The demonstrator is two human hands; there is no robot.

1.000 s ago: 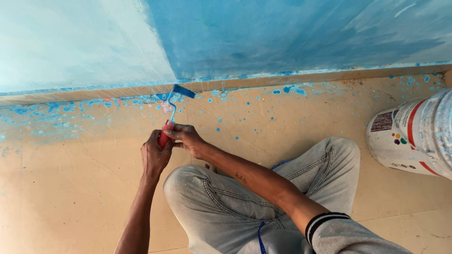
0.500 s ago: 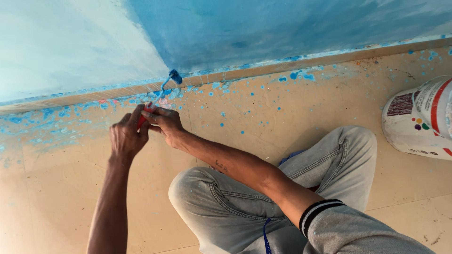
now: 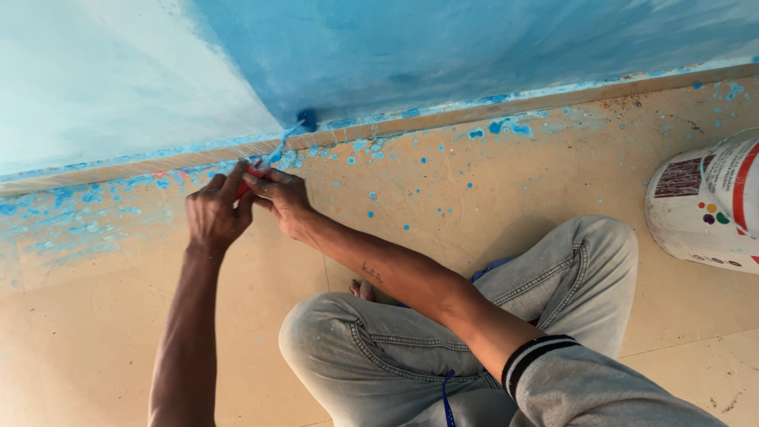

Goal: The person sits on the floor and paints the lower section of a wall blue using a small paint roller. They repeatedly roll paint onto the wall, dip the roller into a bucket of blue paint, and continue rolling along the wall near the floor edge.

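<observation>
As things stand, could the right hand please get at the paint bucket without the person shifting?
Probably yes: the right hand is on the small roller by the wall, and the bare floor toward the paint bucket looks free, though it's a long stretch.

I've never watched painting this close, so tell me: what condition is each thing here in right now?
Small paint roller: coated blue, pressed against the wall's bottom edge.
Left hand: closed on the roller's red handle.
Right hand: closed on the same handle.
Wall: wet-looking blue on the right, pale on the left.
Floor: spattered with blue drops.
Paint bucket: tilted, partly out of view.
</observation>
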